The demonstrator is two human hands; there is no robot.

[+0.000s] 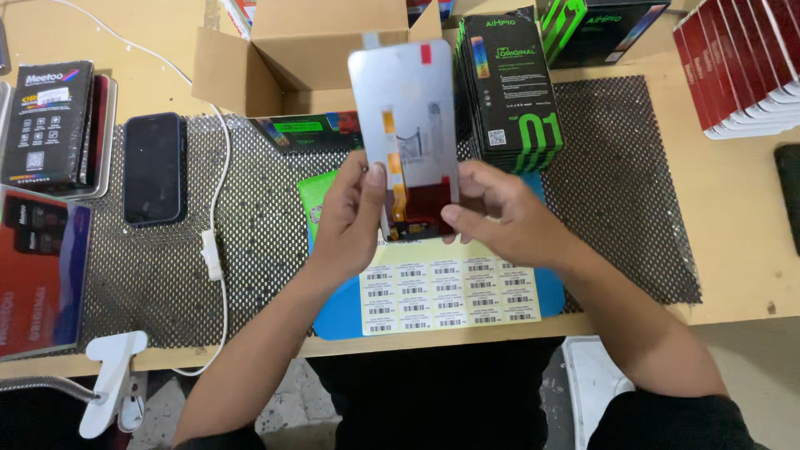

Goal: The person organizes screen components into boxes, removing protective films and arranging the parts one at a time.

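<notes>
Grey phone screen panel [406, 117] held upright between both hands, long axis running near to far, back side and orange flex strip facing up. Left hand [350, 221] pinching lower left edge; right hand [500, 217] gripping lower right corner, about equally near. Below: yellow barcode label sheet [450, 292] on blue pad [333, 312], black mesh mat [258, 225], wooden bench [742, 217]. Open carton [283, 50] far.
</notes>
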